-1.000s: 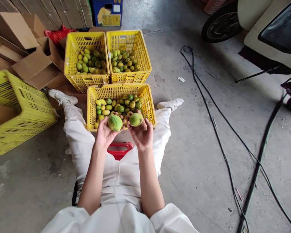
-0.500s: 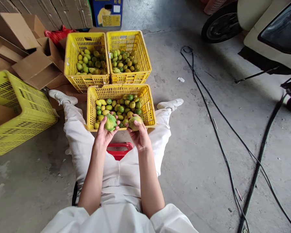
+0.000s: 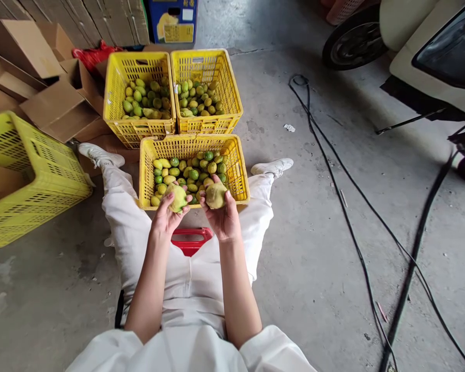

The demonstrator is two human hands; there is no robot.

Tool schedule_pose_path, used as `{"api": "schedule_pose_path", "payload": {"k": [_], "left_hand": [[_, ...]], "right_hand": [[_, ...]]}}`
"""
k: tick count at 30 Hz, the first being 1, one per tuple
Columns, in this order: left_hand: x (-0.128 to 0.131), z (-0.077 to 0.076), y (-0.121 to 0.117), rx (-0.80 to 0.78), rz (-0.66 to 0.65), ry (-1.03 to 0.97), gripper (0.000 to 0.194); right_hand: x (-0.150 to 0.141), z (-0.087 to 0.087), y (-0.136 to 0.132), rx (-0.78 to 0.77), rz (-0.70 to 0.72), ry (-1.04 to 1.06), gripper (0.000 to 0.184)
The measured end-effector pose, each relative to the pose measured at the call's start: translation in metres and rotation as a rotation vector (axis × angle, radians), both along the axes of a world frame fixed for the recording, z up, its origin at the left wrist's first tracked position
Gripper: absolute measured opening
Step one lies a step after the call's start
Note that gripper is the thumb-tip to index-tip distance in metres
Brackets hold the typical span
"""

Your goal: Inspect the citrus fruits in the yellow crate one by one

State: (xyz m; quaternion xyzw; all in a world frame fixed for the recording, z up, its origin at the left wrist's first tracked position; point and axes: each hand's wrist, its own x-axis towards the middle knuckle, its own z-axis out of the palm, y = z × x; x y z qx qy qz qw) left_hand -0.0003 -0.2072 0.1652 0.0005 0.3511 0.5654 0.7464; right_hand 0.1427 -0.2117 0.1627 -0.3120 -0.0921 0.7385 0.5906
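Note:
My left hand point(image 3: 167, 213) is closed around a yellow-green lemon point(image 3: 177, 198) with a bright green patch low on its right side. Beside it, my right hand point(image 3: 225, 216) grips a second, duller yellowish lemon point(image 3: 216, 196), thumb on its right edge. Both fruits are held up over the near rim of the front yellow crate point(image 3: 242, 181), a small gap between them. Inside that crate lie many green and yellow lemons point(image 3: 194, 174), partly hidden by my hands.
Two more yellow crates, left point(image 3: 112, 88) and right point(image 3: 232, 93), hold similar fruit behind. A tilted yellow crate point(image 3: 58, 170) and cardboard boxes point(image 3: 56, 106) are at left. A red handle point(image 3: 191, 248) shows between my legs. Black cables point(image 3: 343, 201) and a white vehicle point(image 3: 426, 62) are right.
Both lemons have been turned in my fingers. The left one shows a yellower face instead of green, and the right one a paler side. My hands have barely shifted.

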Motion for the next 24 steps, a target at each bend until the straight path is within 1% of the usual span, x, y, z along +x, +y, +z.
{"api": "schedule_pose_path", "payload": {"k": [4,5,7,9,11,15,18,21,24], "left_hand": [[0.001,-0.001,0.000,-0.006,-0.015,0.034,0.019],[0.001,-0.001,0.000,-0.009,-0.011,0.032,0.021],[-0.001,0.000,-0.001,0.009,-0.012,0.010,0.032],[-0.003,0.002,-0.002,0.048,-0.015,-0.011,0.043],[-0.004,0.003,-0.003,0.086,-0.005,-0.018,0.046],[-0.001,0.002,-0.002,0.043,0.028,0.001,0.037],[-0.001,0.001,-0.001,0.020,0.047,-0.026,0.030],[-0.003,0.000,-0.001,0.033,0.017,-0.045,0.023],[-0.005,0.000,-0.001,0.021,0.001,-0.028,0.017]], "right_hand": [[-0.002,-0.002,-0.001,0.019,-0.002,-0.060,0.029],[-0.003,-0.002,-0.001,0.015,-0.003,-0.077,0.029],[-0.003,-0.002,-0.001,0.003,-0.018,-0.077,0.029],[-0.002,0.000,0.000,-0.011,-0.036,-0.030,0.029],[0.001,0.002,0.000,-0.013,-0.032,0.036,0.032],[0.006,0.006,0.000,-0.023,-0.001,0.113,0.040],[0.006,0.006,-0.001,-0.076,-0.013,0.127,0.036],[0.004,0.000,-0.002,-0.099,-0.020,0.143,0.031],[0.002,-0.007,-0.001,-0.117,0.030,0.176,0.027]]}}
